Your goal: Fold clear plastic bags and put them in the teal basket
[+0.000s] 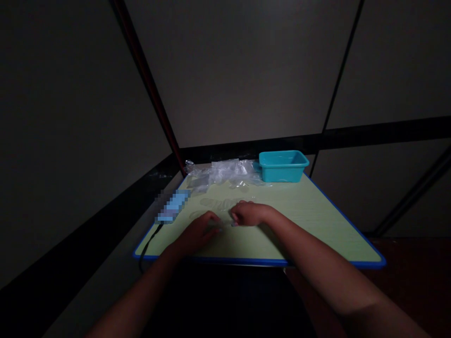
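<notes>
Left hand (200,230) with thumb and forefinger slightly parted, right hand (249,213) with fingers curled inward, too dim to tell whether either grips anything, clear plastic piece (219,204) on the green tabletop (317,220) just beyond them, turquoise bin (282,174) farther back

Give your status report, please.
Left hand, right hand, bare: close together, grip unclear. Flat translucent pieces: just beyond them. Crinkled clear plastic: farther back, touching neither hand.

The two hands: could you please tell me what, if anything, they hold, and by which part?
That cannot be told: between the left hand and right hand, the picture is too dim to show any hold.
</notes>
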`<state>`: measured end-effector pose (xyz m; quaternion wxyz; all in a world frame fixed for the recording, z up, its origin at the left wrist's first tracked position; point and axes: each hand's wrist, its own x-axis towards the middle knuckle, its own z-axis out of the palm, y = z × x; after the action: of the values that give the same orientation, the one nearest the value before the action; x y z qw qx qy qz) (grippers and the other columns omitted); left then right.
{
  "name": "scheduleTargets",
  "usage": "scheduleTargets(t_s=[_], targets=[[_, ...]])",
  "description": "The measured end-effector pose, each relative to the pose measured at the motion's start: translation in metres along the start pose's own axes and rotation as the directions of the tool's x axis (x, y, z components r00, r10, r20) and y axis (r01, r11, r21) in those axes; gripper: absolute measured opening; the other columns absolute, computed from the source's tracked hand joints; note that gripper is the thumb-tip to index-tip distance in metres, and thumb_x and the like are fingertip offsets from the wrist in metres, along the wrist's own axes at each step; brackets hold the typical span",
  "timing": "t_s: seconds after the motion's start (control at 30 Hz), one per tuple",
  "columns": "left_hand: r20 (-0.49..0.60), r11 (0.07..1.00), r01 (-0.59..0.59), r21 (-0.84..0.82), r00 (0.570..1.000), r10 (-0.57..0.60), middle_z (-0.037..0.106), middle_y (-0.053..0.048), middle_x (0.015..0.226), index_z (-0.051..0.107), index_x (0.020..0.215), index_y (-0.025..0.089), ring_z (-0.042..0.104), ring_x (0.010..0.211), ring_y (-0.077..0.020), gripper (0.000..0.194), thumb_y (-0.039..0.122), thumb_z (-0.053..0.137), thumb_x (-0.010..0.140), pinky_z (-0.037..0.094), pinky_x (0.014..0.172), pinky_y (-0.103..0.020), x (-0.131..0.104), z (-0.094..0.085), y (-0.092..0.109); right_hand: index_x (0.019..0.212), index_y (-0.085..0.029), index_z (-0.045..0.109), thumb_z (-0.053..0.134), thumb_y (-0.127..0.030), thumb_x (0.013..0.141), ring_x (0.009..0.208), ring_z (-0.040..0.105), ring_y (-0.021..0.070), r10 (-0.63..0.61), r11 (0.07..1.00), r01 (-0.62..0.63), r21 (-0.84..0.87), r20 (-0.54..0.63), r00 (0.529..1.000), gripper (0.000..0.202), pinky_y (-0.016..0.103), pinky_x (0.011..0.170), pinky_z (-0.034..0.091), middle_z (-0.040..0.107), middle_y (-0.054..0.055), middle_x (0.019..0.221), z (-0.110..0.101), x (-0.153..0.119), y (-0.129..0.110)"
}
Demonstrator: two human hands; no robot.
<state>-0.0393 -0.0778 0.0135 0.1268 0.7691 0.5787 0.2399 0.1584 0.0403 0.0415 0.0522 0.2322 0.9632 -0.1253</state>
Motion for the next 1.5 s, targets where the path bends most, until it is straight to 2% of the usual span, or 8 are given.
scheduleTargets(t_s=[0.13,0.27,0.43,0.7,0.97,1.23,1.37,1.5], targets=[[-0.055,0.993,0.053,0.102,0.997,-0.048,0.058,-0.008,0.121,0.049,0.121,0.019,0.051,0.112,-0.0232,0.043,0.028,0.056,0.079,0.039,0.098,-0.039,0.005,0.004,-0.005,0.086,-0.018,0.060,0.059,-0.025,0.079,0.079,0.053,0.0152,-0.025,0.997,0.023,0.070,0.029,0.999,0.010,0.022,0.064,0.036,0.063,0.005,0.086,-0.003,0.000,0.003],[-0.033,0.982,0.039,0.183,0.999,-0.033,0.063,-0.007,0.114,0.062,0.104,0.020,0.053,0.109,-0.0226,0.025,0.026,0.051,0.082,0.037,0.099,-0.040,0.008,0.002,-0.010,0.084,-0.014,0.058,0.056,-0.022,0.081,0.068,0.047,0.0107,-0.086,0.983,0.083,0.161,0.013,0.996,0.009,0.019,0.060,0.034,0.060,0.003,0.079,-0.003,0.002,0.013],[-0.022,0.990,0.022,0.143,1.000,-0.019,0.067,-0.005,0.100,0.066,0.091,0.021,0.059,0.098,-0.0194,0.022,0.027,0.046,0.084,0.043,0.091,-0.034,0.009,-0.001,-0.013,0.077,-0.014,0.054,0.054,-0.019,0.079,0.063,0.041,0.0092,-0.122,0.945,0.117,0.307,-0.005,0.993,0.005,0.019,0.057,0.032,0.052,-0.002,0.070,0.000,0.005,0.029],[-0.051,0.990,0.041,0.137,0.998,-0.034,0.065,-0.006,0.108,0.065,0.100,0.020,0.058,0.102,-0.0218,0.026,0.033,0.050,0.082,0.042,0.093,-0.037,0.010,0.001,-0.012,0.070,-0.016,0.047,0.052,-0.018,0.075,0.062,0.039,0.0091,-0.141,0.878,0.173,0.445,-0.104,0.985,0.007,0.021,0.058,0.032,0.046,-0.004,0.066,0.000,0.009,0.042],[-0.054,1.000,0.022,0.011,0.998,-0.021,0.068,-0.005,0.095,0.066,0.090,0.020,0.062,0.090,-0.0188,0.024,0.029,0.045,0.083,0.046,0.083,-0.031,0.013,-0.003,-0.015,0.073,-0.015,0.049,0.051,-0.012,0.072,0.062,0.043,0.0090,-0.110,0.855,0.115,0.505,-0.040,0.993,0.004,0.020,0.059,0.034,0.051,-0.003,0.067,0.000,0.009,0.047],[-0.067,0.953,0.205,-0.224,0.972,-0.225,0.071,-0.006,0.089,0.067,0.095,0.018,0.064,0.087,-0.0223,0.034,0.044,0.052,0.080,0.047,0.082,-0.035,0.013,-0.017,-0.036,0.072,-0.016,0.049,0.052,-0.011,0.072,0.062,0.048,0.0091,-0.030,0.862,0.009,0.506,0.034,0.999,0.005,0.018,0.056,0.034,0.058,-0.001,0.068,-0.005,0.005,0.045],[-0.148,0.895,0.203,-0.398,0.948,-0.281,0.069,-0.011,0.100,0.061,0.107,0.015,0.063,0.096,-0.0239,0.048,0.052,0.051,0.079,0.046,0.087,-0.038,0.011,-0.026,-0.036,0.073,-0.015,0.051,0.052,-0.016,0.076,0.062,0.049,0.0089,-0.015,0.872,0.000,0.490,0.027,1.000,0.003,0.018,0.054,0.033,0.058,0.000,0.068,-0.005,0.005,0.043],[-0.220,0.957,0.129,-0.258,0.957,-0.189,0.065,-0.010,0.111,0.062,0.104,0.018,0.058,0.106,-0.0241,0.040,0.047,0.056,0.078,0.041,0.094,-0.039,0.018,-0.029,-0.026,0.075,-0.015,0.052,0.053,-0.018,0.078,0.061,0.048,0.0081,0.013,0.877,-0.032,0.479,0.043,0.999,0.005,0.017,0.054,0.033,0.058,0.000,0.068,-0.007,0.004,0.041]])
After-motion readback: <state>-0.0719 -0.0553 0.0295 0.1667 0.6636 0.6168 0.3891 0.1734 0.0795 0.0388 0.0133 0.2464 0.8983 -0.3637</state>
